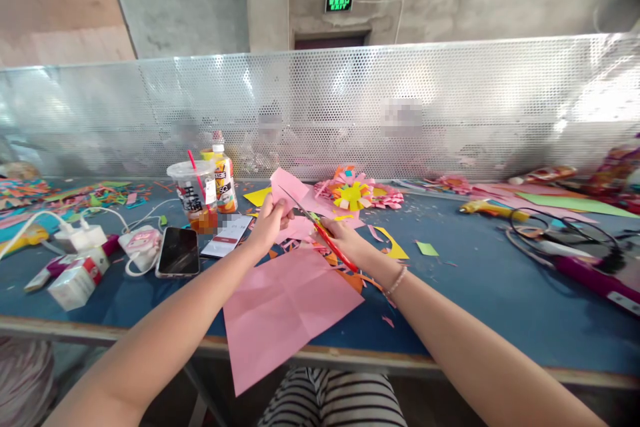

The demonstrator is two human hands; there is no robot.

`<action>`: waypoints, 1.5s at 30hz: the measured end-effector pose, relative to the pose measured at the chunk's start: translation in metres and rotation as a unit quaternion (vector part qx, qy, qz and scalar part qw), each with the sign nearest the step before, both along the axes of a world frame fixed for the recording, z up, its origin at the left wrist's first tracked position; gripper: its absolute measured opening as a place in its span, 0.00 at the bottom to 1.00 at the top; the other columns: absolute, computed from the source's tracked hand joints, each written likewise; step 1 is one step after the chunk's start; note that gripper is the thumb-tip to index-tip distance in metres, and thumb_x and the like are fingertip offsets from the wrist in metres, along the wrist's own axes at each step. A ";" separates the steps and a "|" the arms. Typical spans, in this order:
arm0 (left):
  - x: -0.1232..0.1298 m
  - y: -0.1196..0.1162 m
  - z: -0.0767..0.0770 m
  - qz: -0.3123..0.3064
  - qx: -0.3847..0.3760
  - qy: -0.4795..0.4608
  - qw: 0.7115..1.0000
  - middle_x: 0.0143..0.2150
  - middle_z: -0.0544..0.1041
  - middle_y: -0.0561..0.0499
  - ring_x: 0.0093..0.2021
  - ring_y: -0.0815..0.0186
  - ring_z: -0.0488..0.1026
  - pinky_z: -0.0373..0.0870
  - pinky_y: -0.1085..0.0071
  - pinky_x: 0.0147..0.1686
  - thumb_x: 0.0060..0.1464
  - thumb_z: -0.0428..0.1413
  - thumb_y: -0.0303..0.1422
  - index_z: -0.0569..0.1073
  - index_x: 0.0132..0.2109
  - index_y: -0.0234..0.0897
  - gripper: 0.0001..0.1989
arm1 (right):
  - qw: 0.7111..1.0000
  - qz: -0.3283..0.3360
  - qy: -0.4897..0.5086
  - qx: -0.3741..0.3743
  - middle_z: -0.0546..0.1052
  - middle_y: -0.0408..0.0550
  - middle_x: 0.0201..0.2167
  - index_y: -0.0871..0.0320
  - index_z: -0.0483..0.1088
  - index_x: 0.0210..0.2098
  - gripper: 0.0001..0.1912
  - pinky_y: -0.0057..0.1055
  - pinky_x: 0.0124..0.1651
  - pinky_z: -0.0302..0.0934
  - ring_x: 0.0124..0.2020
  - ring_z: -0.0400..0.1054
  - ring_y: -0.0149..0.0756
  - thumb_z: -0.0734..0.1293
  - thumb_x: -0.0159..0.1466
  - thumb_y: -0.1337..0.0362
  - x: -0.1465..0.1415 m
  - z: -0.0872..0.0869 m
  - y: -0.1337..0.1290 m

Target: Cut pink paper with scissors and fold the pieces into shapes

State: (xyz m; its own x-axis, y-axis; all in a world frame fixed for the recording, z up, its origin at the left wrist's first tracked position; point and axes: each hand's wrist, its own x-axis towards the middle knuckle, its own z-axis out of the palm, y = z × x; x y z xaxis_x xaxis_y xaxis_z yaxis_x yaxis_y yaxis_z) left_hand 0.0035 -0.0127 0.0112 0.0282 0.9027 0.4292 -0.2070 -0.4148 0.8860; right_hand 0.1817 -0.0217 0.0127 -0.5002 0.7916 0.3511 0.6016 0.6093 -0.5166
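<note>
Pinched between the fingers of my left hand is a small piece of pink paper, held up above the table. My right hand grips a pair of scissors with red handles. Their blades point up and left and reach the pink piece. A large creased sheet of pink paper lies below my hands, one corner hanging over the table's front edge. Just beyond my right hand sits a paper flower with a yellow centre and pink fringe. Paper scraps lie under both hands.
Left of my hands stand a plastic cup with a red straw, a bottle and two phones, one a dark phone. Chargers and cables lie farther left. A yellow glue gun and a purple power strip lie right. A perforated metal screen borders the back.
</note>
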 end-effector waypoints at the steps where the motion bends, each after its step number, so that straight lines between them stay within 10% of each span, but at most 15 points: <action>1: 0.000 0.000 0.000 -0.001 -0.003 -0.001 1.000 0.22 0.65 0.57 0.15 0.80 0.52 0.49 0.80 0.17 0.50 0.47 0.34 0.57 0.32 0.38 0.05 | 1.000 -0.003 -0.003 0.001 0.67 0.44 0.23 0.60 0.63 0.27 0.19 0.27 0.28 0.53 0.25 0.60 0.31 0.57 0.57 0.49 0.000 0.000 0.000; 45: 0.003 -0.001 -0.005 0.008 -0.046 0.020 0.999 0.20 0.59 0.59 0.18 0.77 0.59 0.54 0.80 0.18 0.48 0.50 0.36 0.55 0.27 0.38 0.10 | 0.999 -0.018 -0.016 0.021 0.70 0.50 0.25 0.59 0.65 0.25 0.21 0.31 0.32 0.57 0.26 0.63 0.35 0.53 0.60 0.50 -0.012 0.007 -0.019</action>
